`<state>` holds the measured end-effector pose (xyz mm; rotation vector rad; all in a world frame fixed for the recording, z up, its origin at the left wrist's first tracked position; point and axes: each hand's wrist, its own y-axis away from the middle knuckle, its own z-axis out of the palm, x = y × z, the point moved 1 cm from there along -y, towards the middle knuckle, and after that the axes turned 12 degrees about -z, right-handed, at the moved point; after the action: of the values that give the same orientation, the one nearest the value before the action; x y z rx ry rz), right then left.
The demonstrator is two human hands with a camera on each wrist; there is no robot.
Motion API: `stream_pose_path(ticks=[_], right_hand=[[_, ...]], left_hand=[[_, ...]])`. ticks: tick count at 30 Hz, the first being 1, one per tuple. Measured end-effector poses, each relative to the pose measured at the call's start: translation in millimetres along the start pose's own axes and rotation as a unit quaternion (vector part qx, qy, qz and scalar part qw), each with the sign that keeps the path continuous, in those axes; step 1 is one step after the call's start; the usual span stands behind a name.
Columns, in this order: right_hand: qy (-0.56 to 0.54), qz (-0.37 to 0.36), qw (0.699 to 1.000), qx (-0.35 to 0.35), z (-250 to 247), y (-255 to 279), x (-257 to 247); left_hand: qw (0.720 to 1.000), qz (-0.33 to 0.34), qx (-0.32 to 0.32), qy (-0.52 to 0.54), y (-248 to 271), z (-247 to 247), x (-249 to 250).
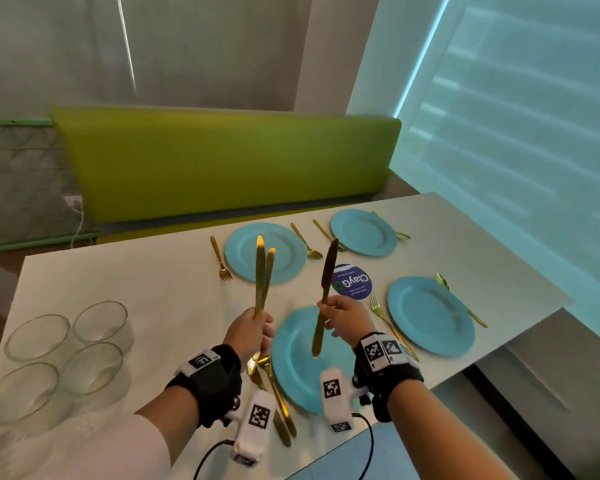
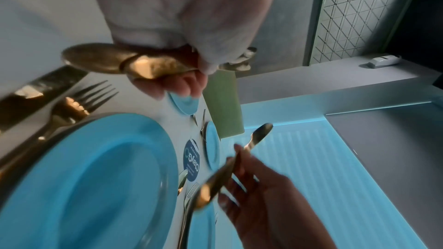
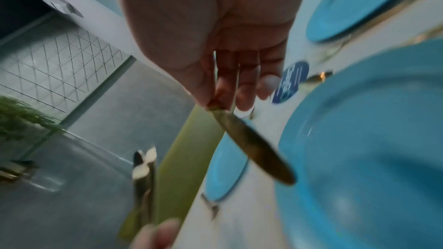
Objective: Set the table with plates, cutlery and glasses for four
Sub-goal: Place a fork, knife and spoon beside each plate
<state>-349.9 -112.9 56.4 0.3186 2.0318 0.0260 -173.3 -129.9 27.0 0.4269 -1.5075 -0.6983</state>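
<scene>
Both hands are raised above the near plate (image 1: 302, 358), each holding gold cutlery upright. The left hand (image 1: 248, 332) has its grip clenched around the lower ends of two knives (image 1: 262, 275), blades up and side by side, so they travel as one bundle. The right hand (image 1: 343, 317) pinches a single knife (image 1: 326, 289) near mid-length between thumb and fingers — a hold that appears suited to laying it flat beside a plate.

Four blue plates sit on the white desk (image 1: 153, 289): the near plate, a right plate (image 1: 430, 315), a far left plate (image 1: 265, 252) and a far right plate (image 1: 363, 232). Forks and spoons already flank the far and right plates; no knife is visible at those three. A fork and a knife (image 1: 281, 410) lie just left of the near plate. The three held knives therefore probably serve the remaining settings.

Four clear glasses (image 1: 66, 358) stand grouped at the desk's left end, well apart from the plates, so distribution of glasses is not yet done. A round blue sticker (image 1: 352, 282) marks the desk centre between the plates.
</scene>
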Motion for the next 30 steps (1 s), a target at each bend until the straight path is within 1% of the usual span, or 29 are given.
stream_pose_path(ticks=[3,6,9,11,14,18,21,25,30], right_hand=[[0.133,0.046,0.990,0.005,-40.6,-18.9,26.3],[0.262,0.092,0.960,0.018,-75.2,-34.9,57.3],[0.333,0.129,0.934,-0.003,-94.3,-52.5,90.6],[0.365,0.137,0.921,-0.027,-99.6,-66.8,111.5],[0.394,0.147,0.905,-0.063,-100.7,-88.0,136.5],[0.409,0.164,0.891,-0.105,-98.6,-99.1,146.6],[0.409,0.168,0.891,-0.102,-97.4,-101.4,148.0],[0.392,0.175,0.900,-0.071,-96.1,-101.6,149.2],[0.413,0.168,0.894,-0.053,-93.6,-98.2,145.0]], left_hand=[[0.999,0.009,0.026,-0.031,-15.6,12.5,9.8],[0.999,0.003,0.034,-0.040,-32.2,23.9,19.6],[0.999,-0.012,0.034,-0.028,-46.6,36.0,30.6],[0.999,-0.018,0.037,-0.020,-54.9,43.1,40.3],[0.998,-0.025,0.052,-0.007,-67.3,53.1,52.9],[0.998,-0.026,0.065,-0.002,-80.5,63.5,57.1],[0.997,-0.023,0.068,0.004,-85.2,69.2,55.5],[0.998,-0.024,0.064,-0.007,-87.7,73.4,52.7],[0.997,-0.027,0.064,-0.014,-89.4,73.2,51.0]])
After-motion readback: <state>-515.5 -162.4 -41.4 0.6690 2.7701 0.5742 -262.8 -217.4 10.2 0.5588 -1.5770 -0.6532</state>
